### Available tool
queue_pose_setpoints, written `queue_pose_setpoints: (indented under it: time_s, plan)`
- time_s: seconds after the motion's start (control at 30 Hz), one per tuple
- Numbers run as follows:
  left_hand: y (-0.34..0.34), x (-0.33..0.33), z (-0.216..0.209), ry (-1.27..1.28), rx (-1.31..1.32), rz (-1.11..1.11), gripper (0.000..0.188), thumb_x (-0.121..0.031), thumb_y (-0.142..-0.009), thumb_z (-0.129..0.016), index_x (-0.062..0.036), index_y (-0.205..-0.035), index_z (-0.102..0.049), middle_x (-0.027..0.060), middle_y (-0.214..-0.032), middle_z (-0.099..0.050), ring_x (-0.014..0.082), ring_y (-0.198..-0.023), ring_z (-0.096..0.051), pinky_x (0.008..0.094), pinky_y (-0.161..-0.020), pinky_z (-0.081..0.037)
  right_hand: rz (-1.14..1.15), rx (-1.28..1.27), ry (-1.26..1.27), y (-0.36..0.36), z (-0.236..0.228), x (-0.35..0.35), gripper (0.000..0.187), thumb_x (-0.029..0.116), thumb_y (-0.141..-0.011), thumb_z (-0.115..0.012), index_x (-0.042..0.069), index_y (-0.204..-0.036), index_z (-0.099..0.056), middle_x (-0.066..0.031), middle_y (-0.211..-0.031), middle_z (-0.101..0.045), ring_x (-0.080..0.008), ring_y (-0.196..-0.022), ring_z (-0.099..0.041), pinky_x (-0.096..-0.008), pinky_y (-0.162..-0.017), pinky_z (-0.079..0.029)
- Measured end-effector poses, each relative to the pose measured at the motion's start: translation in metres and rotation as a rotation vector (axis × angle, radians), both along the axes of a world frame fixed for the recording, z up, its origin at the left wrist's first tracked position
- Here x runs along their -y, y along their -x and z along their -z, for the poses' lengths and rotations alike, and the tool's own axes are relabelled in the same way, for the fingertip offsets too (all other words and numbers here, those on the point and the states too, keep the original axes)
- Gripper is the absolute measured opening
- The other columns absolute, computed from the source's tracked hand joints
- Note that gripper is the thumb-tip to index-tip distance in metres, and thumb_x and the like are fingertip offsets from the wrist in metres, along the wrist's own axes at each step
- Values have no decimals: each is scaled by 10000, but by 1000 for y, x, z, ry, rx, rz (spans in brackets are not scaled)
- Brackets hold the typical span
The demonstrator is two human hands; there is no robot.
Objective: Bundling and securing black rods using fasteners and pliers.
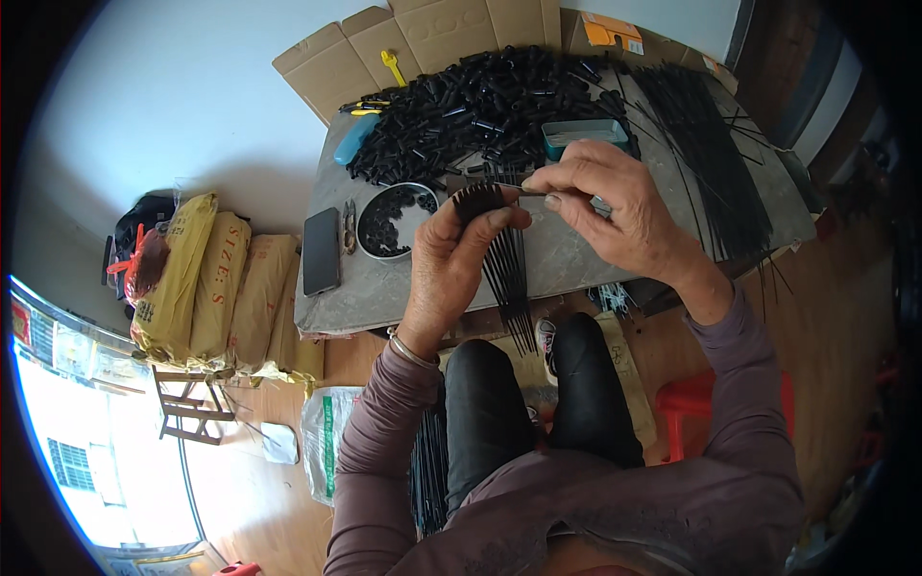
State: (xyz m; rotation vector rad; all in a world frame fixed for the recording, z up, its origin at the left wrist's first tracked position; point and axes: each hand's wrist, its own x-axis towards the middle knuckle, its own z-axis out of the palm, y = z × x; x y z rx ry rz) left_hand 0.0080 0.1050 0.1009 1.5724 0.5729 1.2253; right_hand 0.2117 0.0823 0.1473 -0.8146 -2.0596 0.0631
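Several black rods [506,269], pinched in the left hand [449,257], extend past it.

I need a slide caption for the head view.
Left hand holds black rods, right hand nearby, black pieces heaped beyond.

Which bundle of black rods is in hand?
The small bundle gripped by the left hand. The wide bundle lies on the right of the table; the third bundle is down beside the left leg, neither held.

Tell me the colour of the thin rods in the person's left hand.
The rods are black; the head view, the only one, shows them.
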Motion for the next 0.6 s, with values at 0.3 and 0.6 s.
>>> queue_pose_setpoints:
  time_s: [0.3,0.6]
  plan:
    - [0,1,2,-3,39,15,199,-94,-937,-573,-11,-1108,-631,61,-919,-701,128,-905,-642,274,-862,-492,9,43,-47,3,2,1,275,-45,-767,-612,43,-1020,-673,-52,-811,-624,-183,-726,-571,-329,-703,-456]
    - [2,2,1,-26,-4,4,205,-94,-939,-574,-15,-1119,-631,60,-934,-701,120,-908,-634,271,-871,-482,19,39,-32,4,-1,5,293,-54,-752,-587,43,-1014,-677,-48,-749,-601,-185,-710,-565,-333,-698,-452]
